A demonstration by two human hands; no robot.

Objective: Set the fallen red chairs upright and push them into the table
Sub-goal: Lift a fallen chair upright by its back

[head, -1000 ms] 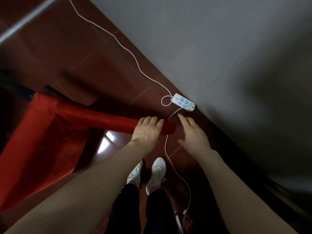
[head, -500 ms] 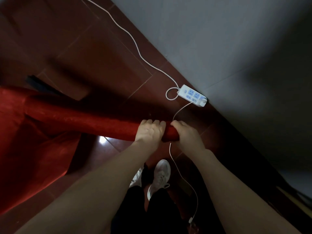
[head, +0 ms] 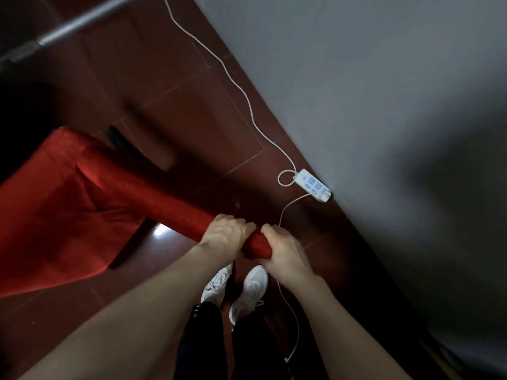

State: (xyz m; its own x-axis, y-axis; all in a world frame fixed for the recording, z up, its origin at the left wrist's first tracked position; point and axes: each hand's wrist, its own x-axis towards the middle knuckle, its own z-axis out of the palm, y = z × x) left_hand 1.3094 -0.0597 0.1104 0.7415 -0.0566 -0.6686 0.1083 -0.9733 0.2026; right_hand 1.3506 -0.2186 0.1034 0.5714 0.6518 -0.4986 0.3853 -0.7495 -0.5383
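A red fabric-covered chair (head: pixel 63 215) fills the left of the head view, its padded top rail (head: pixel 153 207) running diagonally toward me. My left hand (head: pixel 225 237) grips the rail near its near end, fingers curled over the top. Right beside it, my right hand (head: pixel 285 253) grips the very end of the same rail. A dark chair leg (head: pixel 118 138) shows behind the red cover. No table top is recognisable in view.
A white power strip (head: pixel 314 185) lies on the dark red tiled floor against the grey wall (head: pixel 384 105), its white cable (head: pixel 241 89) trailing away and another lead running past my white shoes (head: pixel 247 289). A grey metal bar (head: pixel 68 28) crosses the top left.
My right hand went from hovering open beside the rail to gripping its end. My left hand curled from resting flat to gripping. The chair rail has risen slightly toward me.
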